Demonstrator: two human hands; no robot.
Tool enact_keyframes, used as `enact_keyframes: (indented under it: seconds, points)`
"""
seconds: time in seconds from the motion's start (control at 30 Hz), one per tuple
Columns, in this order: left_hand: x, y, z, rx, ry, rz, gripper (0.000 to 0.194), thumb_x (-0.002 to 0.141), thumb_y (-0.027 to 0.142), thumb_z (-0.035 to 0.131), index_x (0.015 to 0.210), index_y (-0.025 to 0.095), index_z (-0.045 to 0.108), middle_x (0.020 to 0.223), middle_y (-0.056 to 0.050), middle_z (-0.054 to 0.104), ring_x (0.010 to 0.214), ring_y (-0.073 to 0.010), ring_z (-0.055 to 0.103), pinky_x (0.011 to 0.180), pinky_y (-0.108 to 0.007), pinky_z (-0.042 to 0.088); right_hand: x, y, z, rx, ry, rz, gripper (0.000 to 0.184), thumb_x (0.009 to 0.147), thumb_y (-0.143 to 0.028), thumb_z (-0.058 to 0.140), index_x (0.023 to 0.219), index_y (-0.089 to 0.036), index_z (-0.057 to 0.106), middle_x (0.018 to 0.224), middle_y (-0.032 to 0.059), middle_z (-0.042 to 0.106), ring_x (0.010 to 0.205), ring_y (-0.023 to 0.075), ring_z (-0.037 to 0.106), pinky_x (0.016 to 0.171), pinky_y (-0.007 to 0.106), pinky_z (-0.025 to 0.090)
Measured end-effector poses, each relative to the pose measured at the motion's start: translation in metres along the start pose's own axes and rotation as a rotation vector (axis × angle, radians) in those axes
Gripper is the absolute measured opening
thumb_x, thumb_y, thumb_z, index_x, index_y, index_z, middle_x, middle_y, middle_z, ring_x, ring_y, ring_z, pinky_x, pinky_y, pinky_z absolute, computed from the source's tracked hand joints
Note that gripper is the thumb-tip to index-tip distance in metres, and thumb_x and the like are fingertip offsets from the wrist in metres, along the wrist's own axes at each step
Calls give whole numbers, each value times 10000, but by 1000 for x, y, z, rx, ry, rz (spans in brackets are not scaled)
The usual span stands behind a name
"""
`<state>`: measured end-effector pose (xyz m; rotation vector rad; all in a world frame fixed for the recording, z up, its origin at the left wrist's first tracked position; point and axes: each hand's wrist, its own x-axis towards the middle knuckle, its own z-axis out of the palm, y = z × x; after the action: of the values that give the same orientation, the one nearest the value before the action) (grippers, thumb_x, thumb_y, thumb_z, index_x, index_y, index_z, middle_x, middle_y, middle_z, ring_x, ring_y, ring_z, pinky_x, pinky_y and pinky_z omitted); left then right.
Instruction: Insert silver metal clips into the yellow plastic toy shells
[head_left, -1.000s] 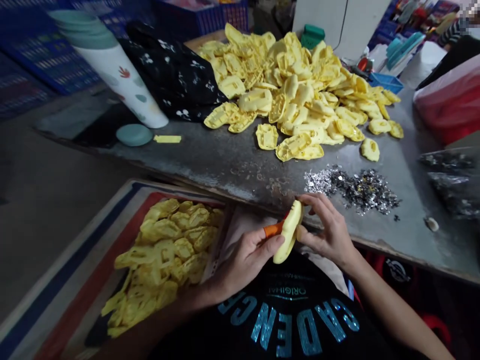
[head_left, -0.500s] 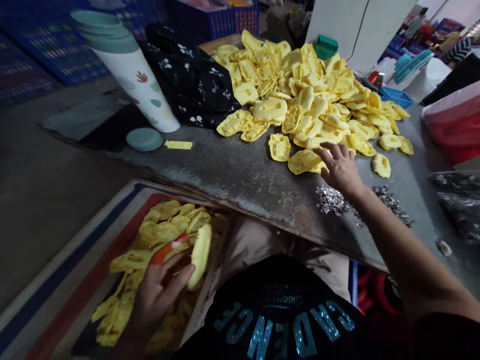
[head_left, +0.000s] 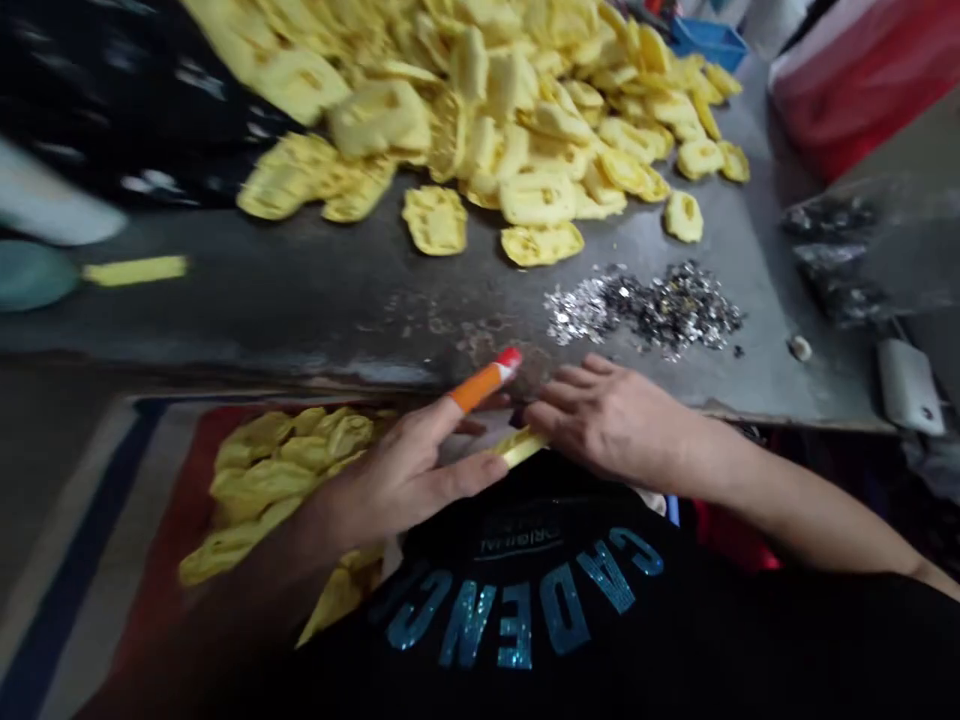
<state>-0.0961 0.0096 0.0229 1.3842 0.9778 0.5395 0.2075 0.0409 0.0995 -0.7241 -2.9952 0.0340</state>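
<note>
My left hand (head_left: 420, 470) and my right hand (head_left: 611, 415) meet in front of my shirt, at the table's near edge. Between them is a yellow plastic shell (head_left: 519, 447), seen edge-on and mostly covered. My left thumb presses along its near side. The left index finger, wrapped in an orange sleeve with a red tip, points up past it. Curled fingers of my right hand close on the shell's right end. Beyond the hands lies a heap of small shiny metal pieces (head_left: 652, 305). A large pile of yellow plastic shells (head_left: 517, 120) spreads behind that.
At lower left, a box holds more yellow parts (head_left: 281, 470) beside a striped sheet (head_left: 82, 540). A black patterned bag (head_left: 150, 110), a green lid (head_left: 34, 275) and a yellow strip (head_left: 135, 270) lie leftward. Bagged metal parts (head_left: 840, 250) sit right, near a red bag (head_left: 862, 80).
My right hand has drawn back from the pile to my body. My left hand has come up from over the box to meet it. The view has turned downward and right.
</note>
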Motion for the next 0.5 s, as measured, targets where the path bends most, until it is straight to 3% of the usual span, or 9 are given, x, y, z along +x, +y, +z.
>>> enact_keyframes:
  seconds: [0.07,0.1,0.17,0.23,0.3,0.37,0.5]
  points:
    - [33,15,24,-61,-290,-100,852,972,578,934,1716,272,656,1641,-149,759,1397,-381,786,1150,-453,656,-20,-23,5,103,-23,73,192,1230,-220,573,1199,-179,758,1133,92,858,994,249,723,882,408,501]
    - [45,19,35,-124,-380,-135,852,937,585,963,1671,247,694,1557,-147,804,1365,-360,800,1121,-408,658,-34,-27,10,188,1,116,189,1230,-229,575,1262,-176,753,1159,95,861,1014,251,736,902,407,525]
    - [58,22,54,-306,-448,-202,882,864,585,1020,1610,213,733,1419,-150,858,1292,-332,831,1029,-337,673,-68,-23,24,403,138,224,264,1215,-300,637,1452,-203,702,1251,98,858,1075,253,762,944,411,575]
    - [61,22,68,-511,-381,-279,908,825,596,1047,1589,219,735,1399,-167,868,1207,-326,864,925,-320,704,-105,-5,42,548,370,411,414,1172,-376,725,1564,-266,650,1333,98,842,1134,263,777,964,430,602]
    - [61,23,78,-681,-268,-328,867,858,651,1008,1567,230,741,1453,-194,856,1169,-346,882,863,-364,746,-137,20,62,390,615,720,157,1139,-319,735,1286,-286,778,1141,62,837,1052,276,759,936,449,566]
    - [60,26,85,-784,-177,-312,812,923,739,921,1525,215,774,1457,-212,857,1160,-366,890,821,-397,772,-154,42,81,240,619,891,64,1096,-305,753,1079,-281,810,982,36,804,990,284,732,936,461,510]
    - [60,34,93,-831,-73,-254,791,1010,819,788,1479,184,834,1381,-207,887,1133,-359,903,748,-361,777,-148,68,102,49,521,989,89,1067,-366,775,1052,-289,818,1005,43,816,1062,311,701,969,468,434]
